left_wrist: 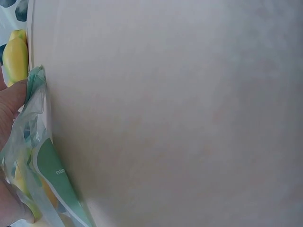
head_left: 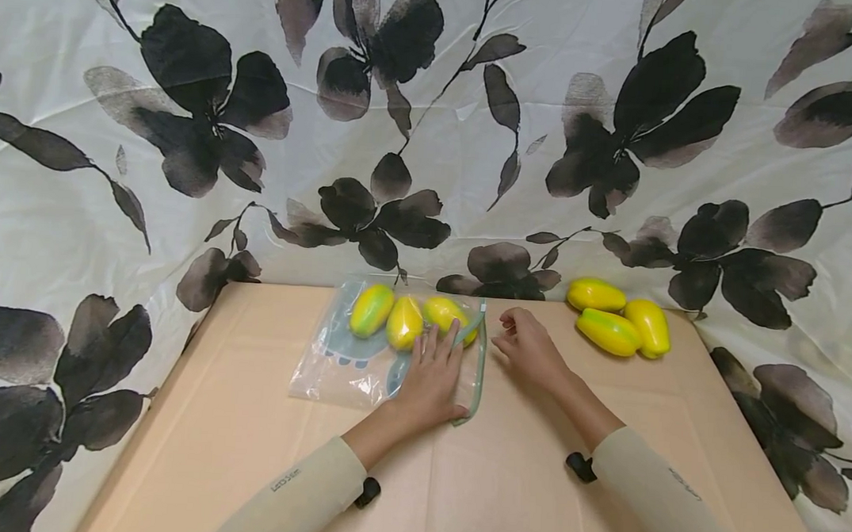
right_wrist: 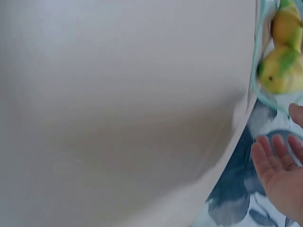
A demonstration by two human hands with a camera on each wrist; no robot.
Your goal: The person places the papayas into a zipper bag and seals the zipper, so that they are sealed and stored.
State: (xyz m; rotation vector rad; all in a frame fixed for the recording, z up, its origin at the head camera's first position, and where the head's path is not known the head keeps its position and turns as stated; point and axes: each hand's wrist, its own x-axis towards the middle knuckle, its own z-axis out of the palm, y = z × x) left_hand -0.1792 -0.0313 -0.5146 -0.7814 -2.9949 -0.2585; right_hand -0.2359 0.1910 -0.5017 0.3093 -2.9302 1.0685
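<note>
A clear zip bag [head_left: 353, 374] with a green-edged mouth on its right lies on the table, holding three yellow-green fruits that look like papayas [head_left: 404, 323]. My left hand [head_left: 431, 377] rests on the bag near its mouth, fingers spread and mostly straight. In the left wrist view, the green bag edge [left_wrist: 61, 177] stands up beside that hand. Just right of the mouth, my right hand [head_left: 529, 346] hovers with loosely bent fingers and nothing in them. The right wrist view shows its relaxed fingers [right_wrist: 272, 156] apart from the bag mouth, with fruit [right_wrist: 281, 68] visible inside.
Three more papaya-like fruits [head_left: 612, 331] lie together at the table's back right. The tan table [head_left: 502, 476] meets a flower-printed cloth [head_left: 474, 141] at its back edge, and the cloth also hangs along both sides.
</note>
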